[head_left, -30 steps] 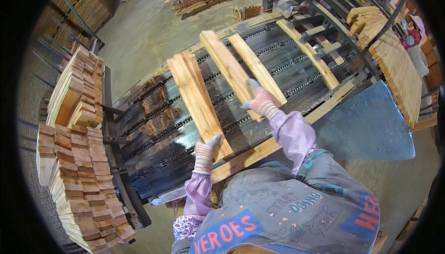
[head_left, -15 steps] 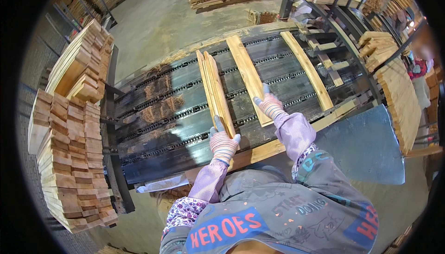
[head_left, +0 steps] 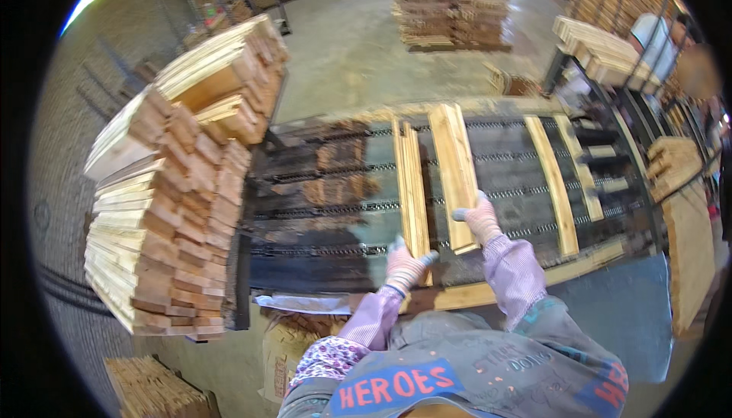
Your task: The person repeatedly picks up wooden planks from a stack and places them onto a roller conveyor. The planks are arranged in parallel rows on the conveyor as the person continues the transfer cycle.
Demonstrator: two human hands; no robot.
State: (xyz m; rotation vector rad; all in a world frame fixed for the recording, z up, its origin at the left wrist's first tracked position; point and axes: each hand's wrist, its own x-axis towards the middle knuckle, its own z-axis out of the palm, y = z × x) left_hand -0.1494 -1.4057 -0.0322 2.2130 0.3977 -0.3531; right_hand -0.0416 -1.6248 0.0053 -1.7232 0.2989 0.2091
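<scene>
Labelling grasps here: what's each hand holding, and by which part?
Left hand: left boards, by the near end. Right hand: right boards, by the right edge near the near end; finger wrap underneath can't be seen.

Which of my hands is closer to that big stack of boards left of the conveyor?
Left. Your left hand, at the narrow boards, is right of the stack; your right hand, at the wider piece, is farther right.

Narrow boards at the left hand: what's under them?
Under the narrow boards by the left hand is the dark chain conveyor; its chains show on both sides. The strip directly beneath is covered, so it can't be seen.
</scene>
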